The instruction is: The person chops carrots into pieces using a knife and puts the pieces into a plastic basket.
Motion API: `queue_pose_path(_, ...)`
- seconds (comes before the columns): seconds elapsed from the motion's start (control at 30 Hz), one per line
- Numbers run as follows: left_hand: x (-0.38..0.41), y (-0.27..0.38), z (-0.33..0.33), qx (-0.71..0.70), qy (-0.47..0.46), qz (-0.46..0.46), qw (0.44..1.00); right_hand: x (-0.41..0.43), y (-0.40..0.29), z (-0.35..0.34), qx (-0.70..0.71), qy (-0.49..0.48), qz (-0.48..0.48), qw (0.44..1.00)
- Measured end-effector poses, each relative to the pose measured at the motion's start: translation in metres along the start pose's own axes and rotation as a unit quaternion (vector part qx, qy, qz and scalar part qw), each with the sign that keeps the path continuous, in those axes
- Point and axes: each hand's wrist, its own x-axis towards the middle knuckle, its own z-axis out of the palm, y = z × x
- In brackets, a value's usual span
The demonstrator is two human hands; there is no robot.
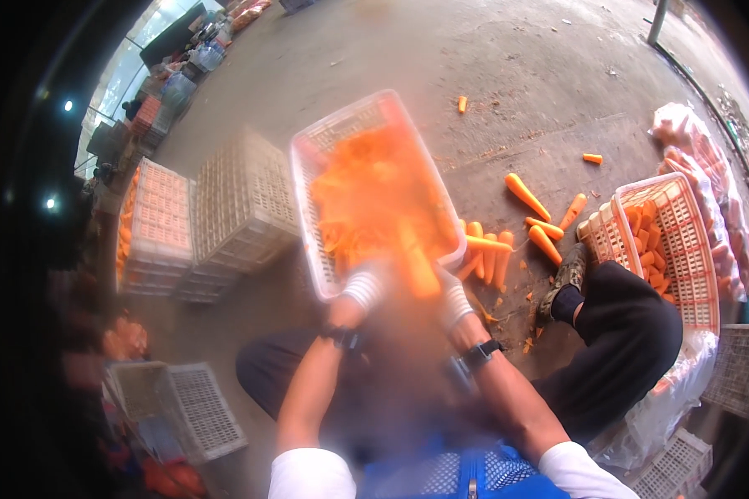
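Observation:
Before me a tilted white plastic crate (306, 212) holds a heap of orange carrot pieces and peelings (374, 187), blurred in the middle. My left hand (367, 284), in a white knit glove with a ribbed cuff, is at the crate's near edge. My right hand (452, 293), gloved alike, is beside the crate's near right corner. A large carrot (419, 265) points toward me between the two hands. Haze hides the fingers, so which hand grips the carrot cannot be made out. Each wrist wears a dark band.
Whole carrots (492, 249) lie on the concrete floor (512, 75) right of the crate. Near my shoe (565, 280) a red-and-white crate (686, 249) holds cut carrot chunks (648, 240). Stacked crates (237, 199) stand left. Filled plastic bags (705, 187) line the far right.

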Motion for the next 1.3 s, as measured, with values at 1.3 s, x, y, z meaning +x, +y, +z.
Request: queue_pose_path(1.3,-0.024,0.037,-0.049,0.116,-0.047,-0.039,0.991,-0.011,0.007,0.042,-0.044,0.144,-0.04,0.988)
